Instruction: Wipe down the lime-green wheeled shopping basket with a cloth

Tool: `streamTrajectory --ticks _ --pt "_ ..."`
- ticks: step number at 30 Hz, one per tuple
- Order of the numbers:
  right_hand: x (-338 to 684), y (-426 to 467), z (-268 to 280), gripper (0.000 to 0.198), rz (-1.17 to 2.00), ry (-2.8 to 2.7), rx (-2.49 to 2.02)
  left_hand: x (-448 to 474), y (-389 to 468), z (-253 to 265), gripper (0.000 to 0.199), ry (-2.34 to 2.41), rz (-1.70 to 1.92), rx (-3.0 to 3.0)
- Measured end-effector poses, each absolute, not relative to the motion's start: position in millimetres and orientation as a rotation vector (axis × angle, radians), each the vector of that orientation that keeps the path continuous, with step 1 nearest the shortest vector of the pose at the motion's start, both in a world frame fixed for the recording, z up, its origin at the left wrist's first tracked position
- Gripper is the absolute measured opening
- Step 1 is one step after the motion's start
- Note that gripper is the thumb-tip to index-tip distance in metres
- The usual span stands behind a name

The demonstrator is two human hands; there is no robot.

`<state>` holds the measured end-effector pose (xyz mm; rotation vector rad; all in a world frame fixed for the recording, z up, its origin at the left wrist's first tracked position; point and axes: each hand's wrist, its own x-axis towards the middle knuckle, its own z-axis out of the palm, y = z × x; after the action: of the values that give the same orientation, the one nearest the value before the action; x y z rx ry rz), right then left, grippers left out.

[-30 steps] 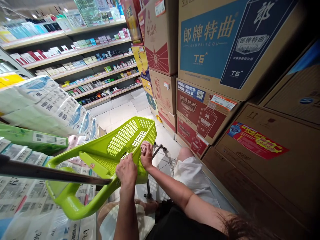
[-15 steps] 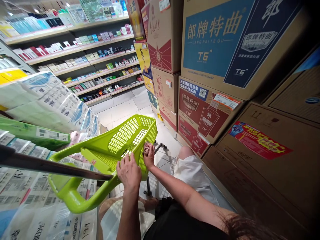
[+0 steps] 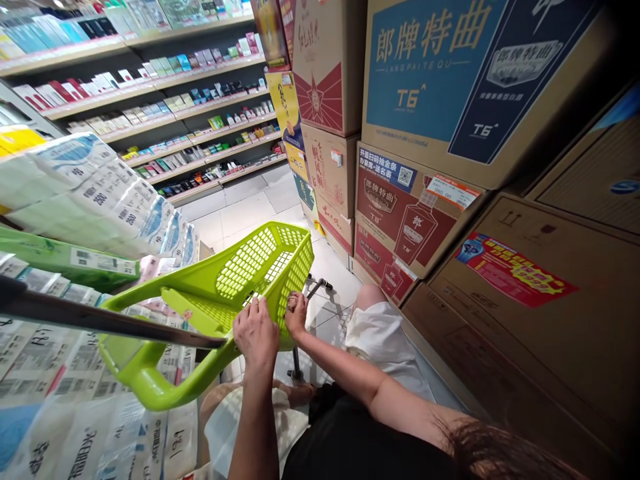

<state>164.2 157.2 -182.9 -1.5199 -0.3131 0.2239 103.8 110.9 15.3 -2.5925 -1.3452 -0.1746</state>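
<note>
A lime-green plastic shopping cart with a lattice basket stands tilted in front of me. My left hand is closed over its near rim, fingertips hooked over the edge. Lower on the basket's outer side, my right hand is closed around a small crumpled brownish cloth and presses it against the lattice wall. The cloth is mostly hidden by my fingers. A dark metal pole crosses from the left edge to the cart's handle side. Cart legs with wheels show below the basket.
Stacked cardboard cartons wall in the right side, close to my knee. Plastic-wrapped paper packs are piled on the left. Shelves of small boxed goods run across the back, beyond the pale tiled floor.
My right hand has shifted slightly down and left along the basket's side, with the cloth now less visible. My left hand keeps its hold on the rim. The view has shifted a little.
</note>
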Motion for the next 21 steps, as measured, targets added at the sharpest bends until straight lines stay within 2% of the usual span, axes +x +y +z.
streamTrajectory --ticks 4,10,14,18,21 --pt "159.4 155.0 -173.5 0.039 0.162 -0.523 -1.434 108.4 109.5 20.0 0.052 -1.36 -0.182 -2.636" --pt "155.7 143.3 -186.8 0.038 0.348 -0.26 -1.536 109.5 113.1 17.4 0.053 -1.384 -0.216 -2.665" --pt "145.3 136.8 -177.6 0.041 0.248 -0.511 -1.426 104.9 112.7 18.3 0.054 -1.39 -0.285 -2.728" --pt "145.5 129.4 -173.4 0.038 0.268 -0.469 -1.47 77.9 96.6 20.2 0.045 -1.211 -0.772 -2.813" --pt "160.7 127.7 -164.2 0.04 0.232 -0.442 -1.492 45.3 88.5 22.1 0.033 -1.331 -1.301 -2.268"
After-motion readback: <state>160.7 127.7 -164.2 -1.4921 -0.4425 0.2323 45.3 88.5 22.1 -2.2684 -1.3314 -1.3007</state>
